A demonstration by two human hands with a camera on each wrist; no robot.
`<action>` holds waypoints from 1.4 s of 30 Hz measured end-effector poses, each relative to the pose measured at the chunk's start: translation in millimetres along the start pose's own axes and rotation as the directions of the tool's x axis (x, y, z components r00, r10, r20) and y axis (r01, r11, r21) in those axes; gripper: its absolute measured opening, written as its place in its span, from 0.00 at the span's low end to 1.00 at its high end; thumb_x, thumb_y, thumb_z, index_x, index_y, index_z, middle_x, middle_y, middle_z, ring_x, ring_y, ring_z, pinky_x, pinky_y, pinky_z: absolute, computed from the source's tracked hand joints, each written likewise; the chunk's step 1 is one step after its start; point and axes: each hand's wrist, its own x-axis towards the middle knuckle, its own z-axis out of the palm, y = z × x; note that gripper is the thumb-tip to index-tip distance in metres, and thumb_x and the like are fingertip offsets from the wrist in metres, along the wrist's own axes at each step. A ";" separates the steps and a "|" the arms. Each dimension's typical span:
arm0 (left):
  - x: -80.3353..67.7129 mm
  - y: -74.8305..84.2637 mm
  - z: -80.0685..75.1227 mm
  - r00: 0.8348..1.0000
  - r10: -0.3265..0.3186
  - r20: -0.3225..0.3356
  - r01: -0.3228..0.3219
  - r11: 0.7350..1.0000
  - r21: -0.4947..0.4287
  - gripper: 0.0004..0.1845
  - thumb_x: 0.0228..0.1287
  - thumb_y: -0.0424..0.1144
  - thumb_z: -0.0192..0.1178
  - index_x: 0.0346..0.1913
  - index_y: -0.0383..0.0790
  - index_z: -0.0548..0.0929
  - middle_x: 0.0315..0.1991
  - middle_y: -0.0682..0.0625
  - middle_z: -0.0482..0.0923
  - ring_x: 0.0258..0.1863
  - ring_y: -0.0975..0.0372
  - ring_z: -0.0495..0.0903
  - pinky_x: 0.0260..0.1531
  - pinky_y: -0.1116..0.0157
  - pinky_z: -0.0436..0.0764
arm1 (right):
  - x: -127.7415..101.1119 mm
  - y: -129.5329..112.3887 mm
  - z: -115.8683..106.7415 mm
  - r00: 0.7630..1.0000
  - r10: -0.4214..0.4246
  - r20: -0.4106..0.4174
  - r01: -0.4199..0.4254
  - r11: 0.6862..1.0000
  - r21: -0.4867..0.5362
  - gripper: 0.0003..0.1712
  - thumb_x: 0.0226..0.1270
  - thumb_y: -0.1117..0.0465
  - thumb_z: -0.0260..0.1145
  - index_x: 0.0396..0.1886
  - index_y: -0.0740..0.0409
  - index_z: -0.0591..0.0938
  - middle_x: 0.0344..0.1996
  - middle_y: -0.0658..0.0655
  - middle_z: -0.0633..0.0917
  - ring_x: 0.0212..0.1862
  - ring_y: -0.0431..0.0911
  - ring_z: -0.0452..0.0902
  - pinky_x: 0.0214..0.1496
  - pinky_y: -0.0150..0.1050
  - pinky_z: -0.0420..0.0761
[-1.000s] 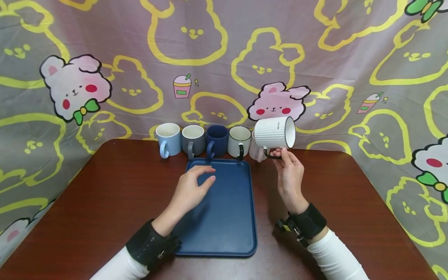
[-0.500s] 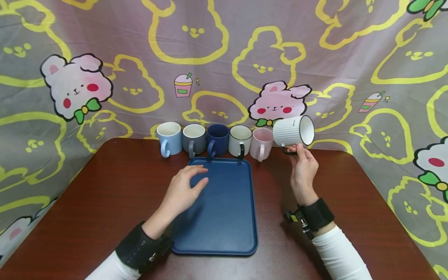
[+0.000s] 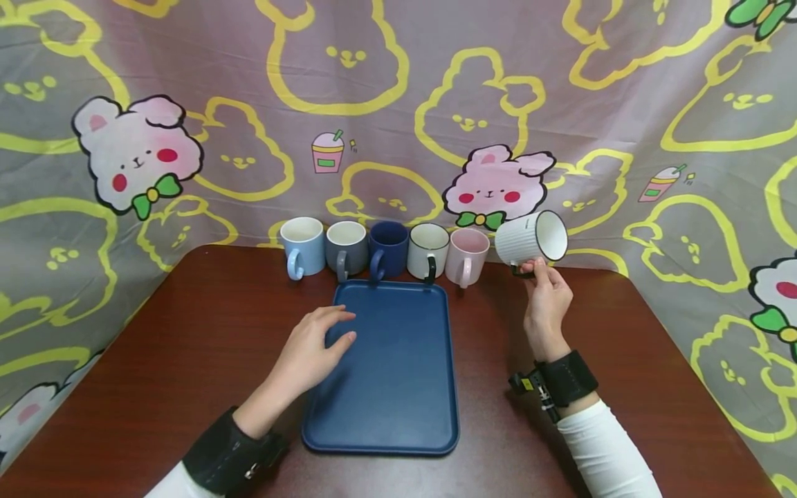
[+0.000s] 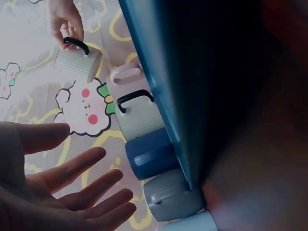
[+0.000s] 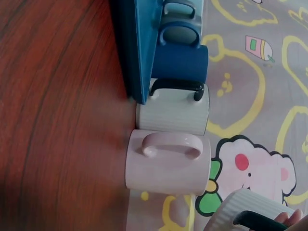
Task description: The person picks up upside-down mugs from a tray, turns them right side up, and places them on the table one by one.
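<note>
White ribbed mug — likely ceramic, rigid, breakable, glazed-slick; pinched by black handle in right hand, beside pink mug; left hand relaxed, empty

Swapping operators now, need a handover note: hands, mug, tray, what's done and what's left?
Right hand holds the white ribbed mug by its black handle, tilted, in the air at the right end of the mug row.
Left hand is open, resting over the left side of the blue tray, holding nothing.
Five mugs stand in a row behind the tray, handles toward the person.
Done: white mug is off the table.
Left: judging by its position, probably set it down beside the pink mug; nothing is on the tray.
</note>
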 end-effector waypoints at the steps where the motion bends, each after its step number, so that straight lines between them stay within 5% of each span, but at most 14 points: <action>1: -1.5 -1.8 -0.2 1.000 -0.001 0.002 0.001 1.000 0.006 0.19 0.64 0.39 0.60 0.56 0.38 0.79 0.62 0.38 0.71 0.64 0.44 0.67 0.59 0.40 0.66 | 0.7 0.8 -0.1 1.000 -0.001 -0.003 0.001 1.000 -0.002 0.12 0.67 0.64 0.61 0.26 0.66 0.82 0.22 0.53 0.82 0.30 0.44 0.78 0.44 0.37 0.80; 18: -21.3 -15.1 -5.2 0.994 -0.025 0.104 0.017 0.997 0.073 0.18 0.63 0.39 0.61 0.54 0.36 0.80 0.62 0.37 0.71 0.62 0.42 0.68 0.58 0.41 0.67 | 11.5 14.2 -3.4 0.996 0.059 -0.061 -0.070 0.978 -0.196 0.12 0.65 0.61 0.64 0.25 0.64 0.82 0.18 0.48 0.82 0.27 0.39 0.80 0.44 0.33 0.80; 32: -32.5 -16.8 -14.5 0.947 -0.079 0.310 0.040 0.991 0.130 0.18 0.62 0.40 0.62 0.53 0.37 0.81 0.65 0.34 0.66 0.66 0.40 0.63 0.60 0.40 0.65 | 13.8 27.9 -6.4 0.984 0.147 -0.098 -0.173 0.911 -0.374 0.11 0.65 0.56 0.65 0.27 0.58 0.82 0.16 0.42 0.83 0.33 0.39 0.77 0.48 0.35 0.76; 42: -38.3 -19.5 -13.1 0.930 -0.081 0.358 0.026 0.987 0.156 0.15 0.59 0.39 0.65 0.48 0.38 0.83 0.65 0.36 0.67 0.65 0.41 0.65 0.61 0.42 0.65 | 22.1 36.5 -5.6 0.983 0.141 -0.116 -0.180 0.857 -0.483 0.12 0.65 0.56 0.65 0.32 0.62 0.83 0.14 0.39 0.82 0.35 0.40 0.75 0.39 0.28 0.69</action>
